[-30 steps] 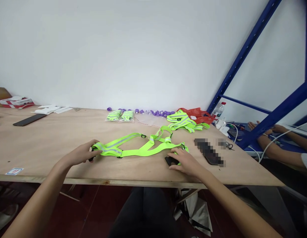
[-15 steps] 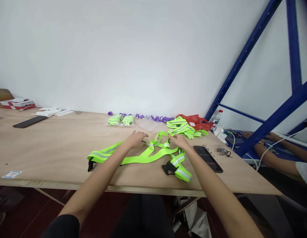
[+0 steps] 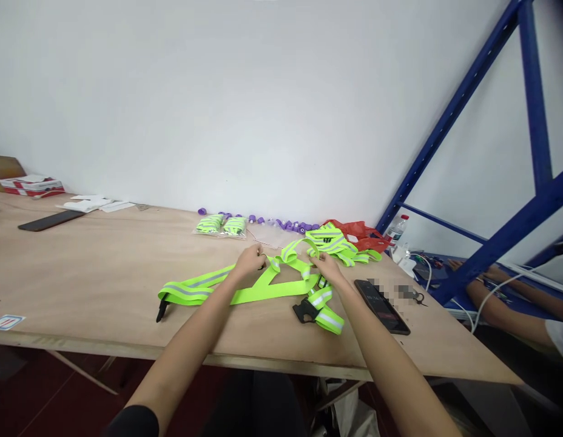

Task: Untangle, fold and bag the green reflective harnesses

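A neon-green reflective strap harness [image 3: 267, 294] lies spread on the wooden table [image 3: 104, 273]. My left hand [image 3: 250, 260] is closed at the upper middle of the harness, its fingers pinched on a strap. To the right, my right hand [image 3: 327, 267] pinches another strap beside a raised loop. A black buckle [image 3: 306, 311] rests below my right hand, at the end of a striped strap. Another black buckle piece [image 3: 162, 308] hangs at the harness's left end.
Behind are two bagged green bundles [image 3: 209, 224], purple rolls [image 3: 296, 227], more green straps [image 3: 333, 241] and a red bag [image 3: 361, 233]. A phone [image 3: 382, 308] lies right of my right arm. Beyond the blue frame [image 3: 449, 115] show another person's arms [image 3: 500, 303].
My left hand has closed its fingers on the strap. The loop near my right hand has lifted and spread toward it. The view has shifted slightly.
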The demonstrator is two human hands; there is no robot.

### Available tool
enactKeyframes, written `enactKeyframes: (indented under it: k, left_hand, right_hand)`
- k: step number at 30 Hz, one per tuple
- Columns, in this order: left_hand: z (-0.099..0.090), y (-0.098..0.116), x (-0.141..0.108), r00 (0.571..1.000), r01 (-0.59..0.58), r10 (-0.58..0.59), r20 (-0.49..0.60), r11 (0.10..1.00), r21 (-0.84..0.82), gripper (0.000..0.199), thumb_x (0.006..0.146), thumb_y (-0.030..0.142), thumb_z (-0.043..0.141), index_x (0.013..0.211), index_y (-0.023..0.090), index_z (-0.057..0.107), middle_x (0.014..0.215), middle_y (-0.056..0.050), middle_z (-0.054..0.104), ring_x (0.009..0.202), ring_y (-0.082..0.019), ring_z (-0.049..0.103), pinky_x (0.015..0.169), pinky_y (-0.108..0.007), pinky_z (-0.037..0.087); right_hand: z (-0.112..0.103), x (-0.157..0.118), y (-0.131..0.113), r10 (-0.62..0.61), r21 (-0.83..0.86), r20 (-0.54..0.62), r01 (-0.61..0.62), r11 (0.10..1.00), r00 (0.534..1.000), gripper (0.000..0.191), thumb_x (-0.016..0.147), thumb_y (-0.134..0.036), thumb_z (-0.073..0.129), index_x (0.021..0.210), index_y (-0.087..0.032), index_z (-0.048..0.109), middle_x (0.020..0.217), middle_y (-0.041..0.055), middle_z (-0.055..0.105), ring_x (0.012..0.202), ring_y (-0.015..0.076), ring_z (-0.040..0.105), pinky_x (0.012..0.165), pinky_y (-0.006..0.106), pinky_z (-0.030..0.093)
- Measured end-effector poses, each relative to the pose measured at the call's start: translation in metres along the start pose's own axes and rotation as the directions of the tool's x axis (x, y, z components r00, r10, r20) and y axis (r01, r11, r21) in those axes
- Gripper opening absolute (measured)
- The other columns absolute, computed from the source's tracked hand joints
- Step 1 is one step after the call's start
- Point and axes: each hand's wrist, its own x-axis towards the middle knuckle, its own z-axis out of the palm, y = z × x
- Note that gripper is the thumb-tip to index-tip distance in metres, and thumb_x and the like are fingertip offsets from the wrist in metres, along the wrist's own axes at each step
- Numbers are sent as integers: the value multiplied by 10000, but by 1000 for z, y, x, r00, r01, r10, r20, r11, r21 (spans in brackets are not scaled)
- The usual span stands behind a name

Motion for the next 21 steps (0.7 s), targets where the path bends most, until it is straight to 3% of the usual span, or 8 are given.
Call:
enactKeyframes:
  k: [3, 6, 10, 15, 18, 21]
  left_hand:
    - [-11, 1, 10, 998, 56, -59, -5, 963, -264, 190, 717, 198, 544, 906, 201, 536, 635, -25, 610, 616, -197, 621, 627, -299, 477]
    - [-19, 0, 15, 993, 109, -121, 7, 871, -480, 264, 706, 224, 564, 965, 177, 578, 657, -27, 608, 568, -173, 607, 581, -285, 488]
    - [-21, -6, 16, 981, 157, -190, 22, 735, -660, 247, 724, 247, 568, 956, 171, 605, 650, -25, 598, 548, -161, 598, 558, -285, 509]
    - [-14, -12, 17, 974, 160, -227, 1, 681, -715, 151, 769, 282, 575, 879, 184, 607, 626, -18, 592, 524, -159, 592, 569, -297, 532]
    - [-8, -15, 17, 974, 160, -228, -16, 730, -665, 133, 775, 306, 582, 830, 186, 589, 604, -16, 577, 529, -170, 594, 577, -310, 536]
    - [-3, -13, 14, 977, 125, -202, -74, 814, -567, 147, 773, 304, 609, 853, 182, 597, 686, -36, 619, 633, -192, 631, 615, -310, 531]
  right_hand:
    - [-6, -2, -1, 17, 242, 17, -21, 970, 1000, 307, 752, -524, 631, 801, -240, 523, 886, 80, 719, 832, 266, 704, 702, 359, 548]
    - [-11, -4, -5, -17, 435, 43, -3, 900, 999, 411, 723, -625, 652, 777, -246, 502, 891, 69, 721, 857, 256, 705, 747, 372, 565]
    - [-13, -4, -10, -67, 571, 87, 5, 821, 994, 517, 687, -734, 659, 744, -245, 502, 728, 21, 655, 735, 228, 667, 716, 379, 560]
    - [-6, 2, -14, -101, 711, 155, -40, 703, 983, 546, 761, -792, 577, 715, -260, 464, 492, -59, 419, 483, 163, 485, 645, 375, 542]
    - [4, 5, -14, -100, 728, 134, -29, 685, 986, 543, 737, -786, 620, 739, -263, 474, 493, -69, 397, 454, 148, 435, 595, 352, 522]
    - [13, 4, -12, -116, 694, 107, 10, 720, 987, 535, 709, -764, 668, 786, -260, 507, 538, -56, 461, 504, 162, 495, 555, 316, 489]
